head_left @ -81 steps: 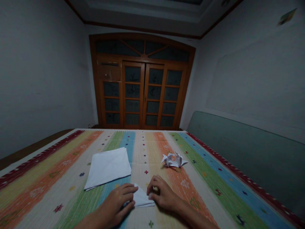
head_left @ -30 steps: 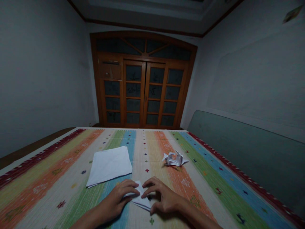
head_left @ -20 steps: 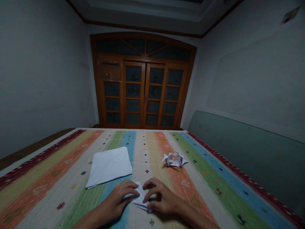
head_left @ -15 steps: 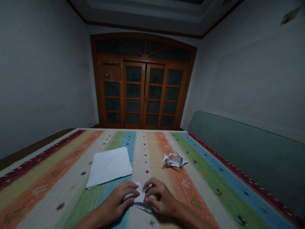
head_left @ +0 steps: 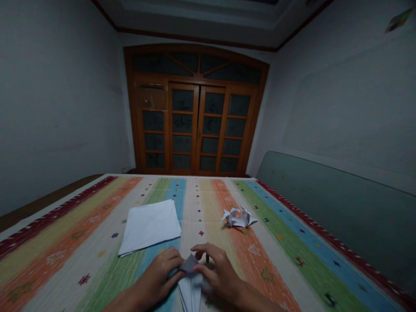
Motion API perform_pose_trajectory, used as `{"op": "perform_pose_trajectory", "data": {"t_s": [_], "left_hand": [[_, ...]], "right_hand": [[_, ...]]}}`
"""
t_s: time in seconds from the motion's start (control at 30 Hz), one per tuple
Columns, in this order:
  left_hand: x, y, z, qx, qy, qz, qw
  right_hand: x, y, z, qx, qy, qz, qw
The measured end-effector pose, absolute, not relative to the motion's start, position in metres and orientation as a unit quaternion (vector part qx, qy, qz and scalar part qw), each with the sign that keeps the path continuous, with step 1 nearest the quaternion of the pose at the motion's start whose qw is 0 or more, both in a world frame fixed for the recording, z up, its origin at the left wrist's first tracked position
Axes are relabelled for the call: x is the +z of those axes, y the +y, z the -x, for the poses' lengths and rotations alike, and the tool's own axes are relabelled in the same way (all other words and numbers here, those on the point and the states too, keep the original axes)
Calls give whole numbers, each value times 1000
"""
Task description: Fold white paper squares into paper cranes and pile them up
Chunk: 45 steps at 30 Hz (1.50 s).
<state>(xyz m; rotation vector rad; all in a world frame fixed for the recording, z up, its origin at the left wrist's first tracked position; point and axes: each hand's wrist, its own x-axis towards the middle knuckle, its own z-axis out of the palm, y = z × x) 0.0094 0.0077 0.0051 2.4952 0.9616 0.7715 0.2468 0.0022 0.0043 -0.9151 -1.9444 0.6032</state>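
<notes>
A small piece of folded white paper [head_left: 190, 288] lies between my hands at the near edge of the view, its grey-looking tip pointing away from me and its layered body toward me. My left hand [head_left: 160, 271] pinches the left side of the tip between thumb and fingers. On the other side my right hand [head_left: 217, 271] has its thumb against the paper's right edge, with the index finger arched above and apart from the thumb. Whether the right fingers grip the paper is blurred.
A stack of white paper sheets [head_left: 151, 227] lies ahead on the left. Several folded paper figures [head_left: 239, 217] sit in a cluster ahead on the right. A striped cloth [head_left: 113, 268] covers the table. A pale green panel [head_left: 325, 203] stands along the right side.
The folded paper has been turned, so its layered body now points toward me. My right hand's fingers have spread and its index finger has lifted off the paper.
</notes>
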Motion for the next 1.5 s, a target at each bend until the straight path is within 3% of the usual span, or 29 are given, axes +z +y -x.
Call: {"op": "perform_pose_trajectory", "data": {"t_s": [0.2,0.47,1.03,1.5], "left_hand": [[-8,13,-5,325,398,-823,242],[-3,9,-6,308,381,-838,241],[10,3,-15,255,478,-828,145],[9,-5,-27,268,560,-773,135]], "right_hand": [[-2,9,-247,328,-746,459,353],[-7,8,-244,322,-741,466,361],[-1,-1,-239,153,-788,528,277],[-5,-1,-234,182,-743,576,286]]}}
